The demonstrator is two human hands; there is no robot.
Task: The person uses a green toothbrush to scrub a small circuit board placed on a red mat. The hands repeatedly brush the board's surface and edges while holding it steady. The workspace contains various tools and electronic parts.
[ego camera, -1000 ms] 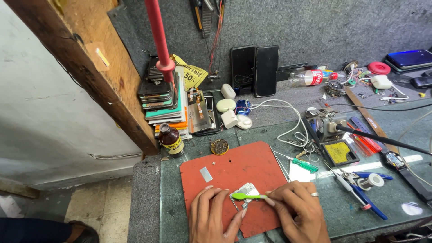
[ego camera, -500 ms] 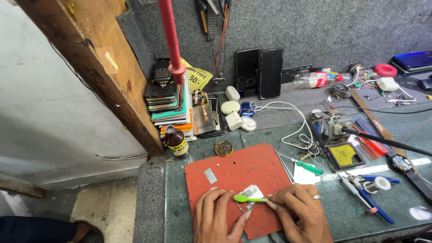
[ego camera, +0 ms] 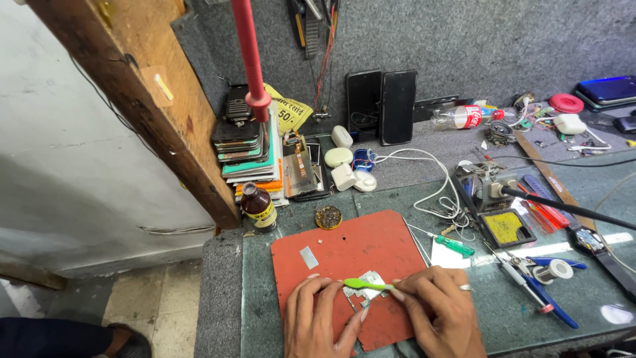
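On a red work mat (ego camera: 358, 252) lies a small metal circuit part (ego camera: 361, 292). My left hand (ego camera: 318, 321) rests on the mat and pins that part with its fingertips. In my right hand (ego camera: 440, 311) is a green brush (ego camera: 364, 284), its bristle end lying over the part. Both hands sit at the near edge of the glass-topped bench (ego camera: 265, 292).
A brown bottle (ego camera: 257, 206) and a round tin (ego camera: 328, 217) stand behind the mat. A stack of phones (ego camera: 248, 149) and a red pole (ego camera: 250, 59) are at back left. A green screwdriver (ego camera: 450, 244), a soldering stand (ego camera: 507, 227) and blue pliers (ego camera: 543, 292) lie right.
The view has shifted slightly, so the bench sits a little further right in the frame. My hands stay on the mat with the brush over the part.
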